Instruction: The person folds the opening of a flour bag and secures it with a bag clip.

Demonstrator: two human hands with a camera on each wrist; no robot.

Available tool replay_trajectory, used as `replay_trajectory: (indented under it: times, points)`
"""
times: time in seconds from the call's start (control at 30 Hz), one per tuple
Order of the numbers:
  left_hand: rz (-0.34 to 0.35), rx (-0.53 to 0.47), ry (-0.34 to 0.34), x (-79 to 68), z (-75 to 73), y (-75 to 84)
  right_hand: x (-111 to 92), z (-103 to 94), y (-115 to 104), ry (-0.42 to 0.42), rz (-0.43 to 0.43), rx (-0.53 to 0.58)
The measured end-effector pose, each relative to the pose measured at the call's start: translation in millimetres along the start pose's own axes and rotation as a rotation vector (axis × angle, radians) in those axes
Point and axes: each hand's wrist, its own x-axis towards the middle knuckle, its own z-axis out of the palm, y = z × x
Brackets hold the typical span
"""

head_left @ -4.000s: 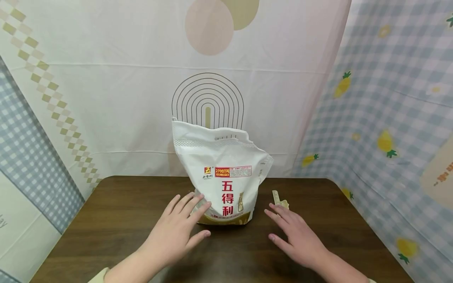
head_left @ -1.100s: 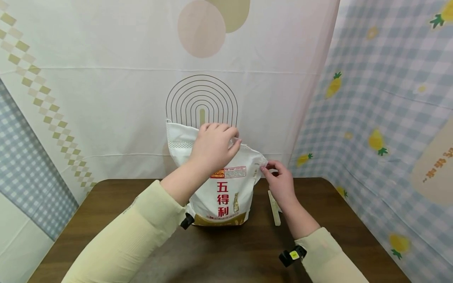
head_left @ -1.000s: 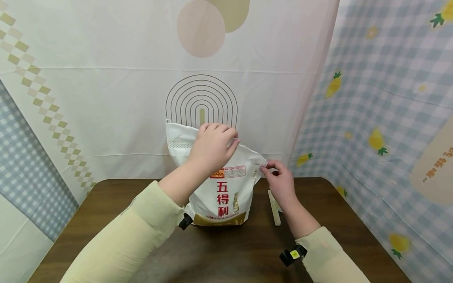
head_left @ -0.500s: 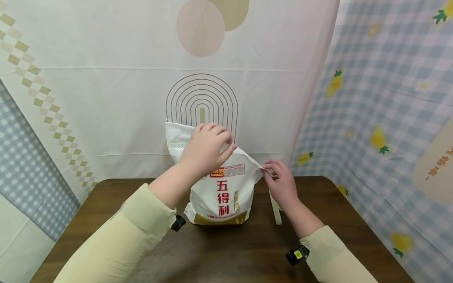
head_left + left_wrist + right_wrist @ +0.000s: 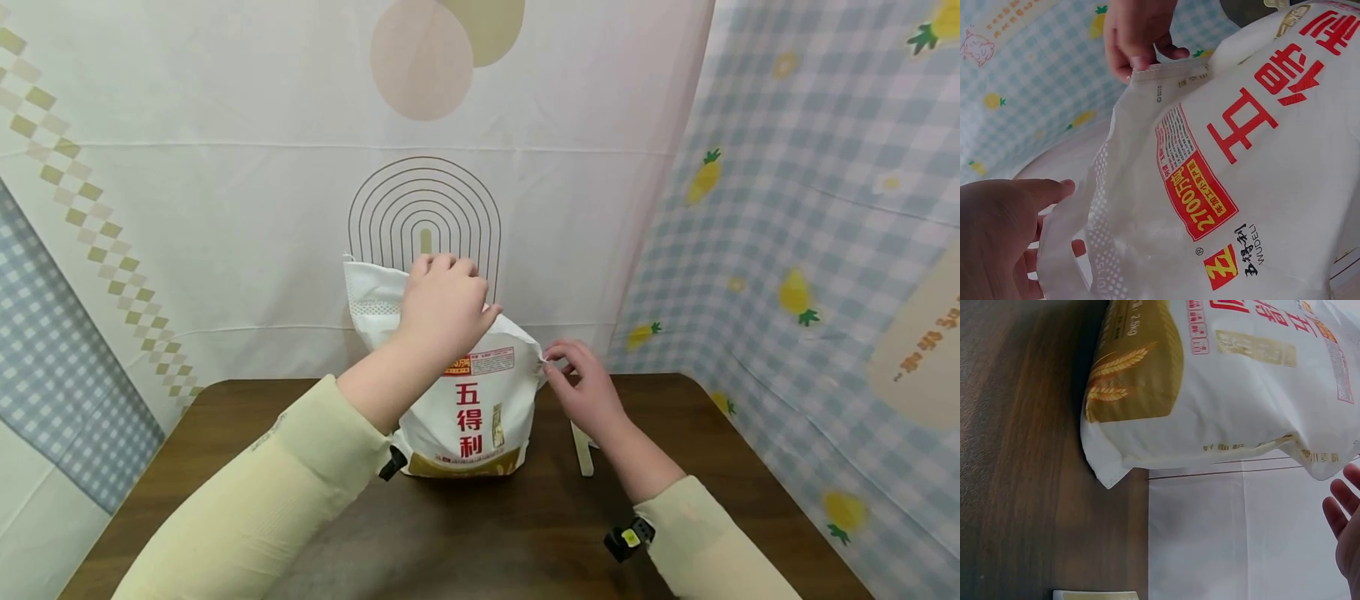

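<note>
A white flour bag [image 5: 438, 421] with red lettering and a gold base stands upright on the table. My left hand [image 5: 446, 304] grips its top edge; the left wrist view has the thumb in front of the bag's top, fingers behind, and one fingertip showing through a slot in it. At the lower right end of the top edge, my right hand [image 5: 588, 392] pinches the bag's corner between thumb and fingers. The right wrist view catches only part of that hand [image 5: 1347, 534] at its edge. In the head view the left hand covers part of the bag's top.
A cream strip-like thing [image 5: 582, 450] lies on the dark wooden table [image 5: 480, 542] right of the bag, partly behind the right forearm. A white printed cloth [image 5: 225, 233] hangs behind the table, and a blue checked cloth [image 5: 810, 250] at the right.
Four seconds ago both hands were spread low, either side of the bag; since then they have taken hold of its top. Over the last second the right corner has been drawn slightly down and inward.
</note>
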Motion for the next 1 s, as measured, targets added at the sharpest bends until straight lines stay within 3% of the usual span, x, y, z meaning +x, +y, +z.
replay_trajectory:
  times: [0.2, 0.33, 0.63, 0.8, 1.0]
  points:
    - [0.011, 0.039, -0.028, -0.9, 6.2, -3.5, 6.5, -1.4, -6.9, -0.027, 0.146, 0.141]
    - [0.015, 0.022, -0.018, -2.6, 8.5, -7.9, 11.9, -0.1, -10.3, -0.066, 0.254, 0.176]
    - [0.039, 0.109, -0.049, -4.5, 12.4, -9.5, 16.3, 6.3, -11.8, -0.153, 0.268, 0.165]
    - [0.065, 0.094, -0.012, -8.3, 17.3, -13.1, 15.8, 9.0, -12.5, -0.185, 0.308, 0.137]
    - [0.113, 0.069, 0.056, -14.6, 25.0, -18.1, 15.6, 14.4, -12.4, -0.156, 0.356, 0.125]
